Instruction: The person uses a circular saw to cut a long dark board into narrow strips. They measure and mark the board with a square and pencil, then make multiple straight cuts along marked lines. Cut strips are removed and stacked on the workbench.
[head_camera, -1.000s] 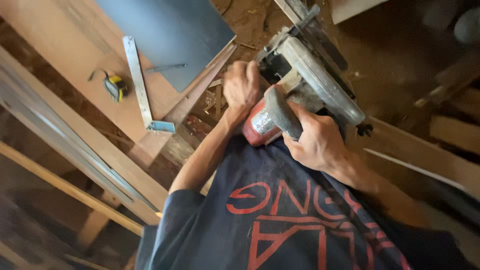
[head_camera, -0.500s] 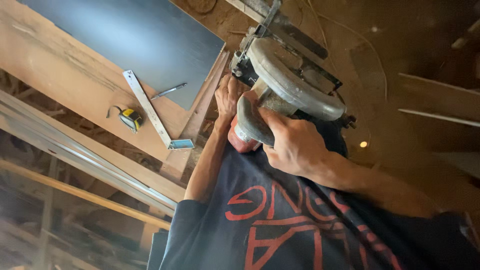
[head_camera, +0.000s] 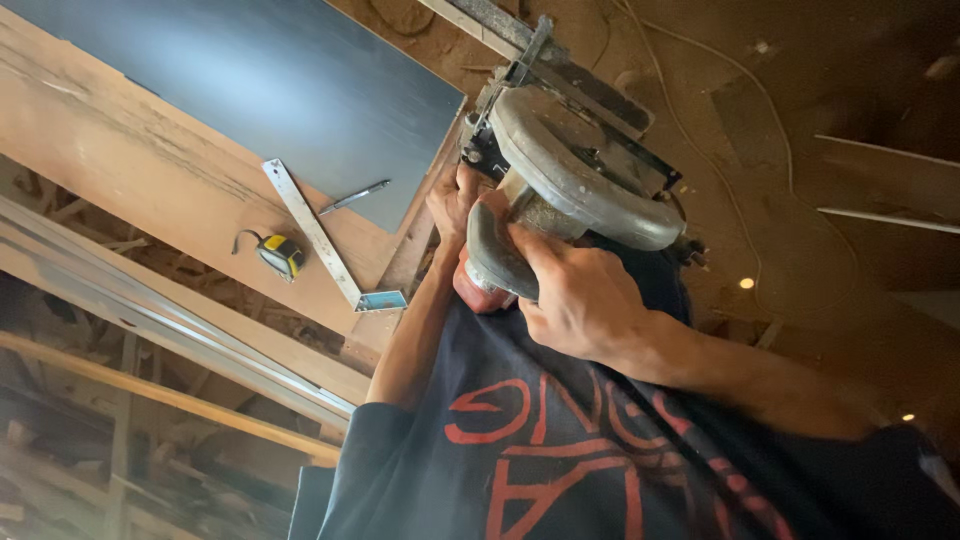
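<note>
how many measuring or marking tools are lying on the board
3: a yellow tape measure near the board's edge, a metal square beside it, and a pen on the grey sheet. Others may be hidden.

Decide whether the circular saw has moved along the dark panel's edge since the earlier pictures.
Cannot tell. The head camera itself shifted, so the circular saw and the dark panel both changed place; the saw sits at the panel's right edge in every picture.
</note>
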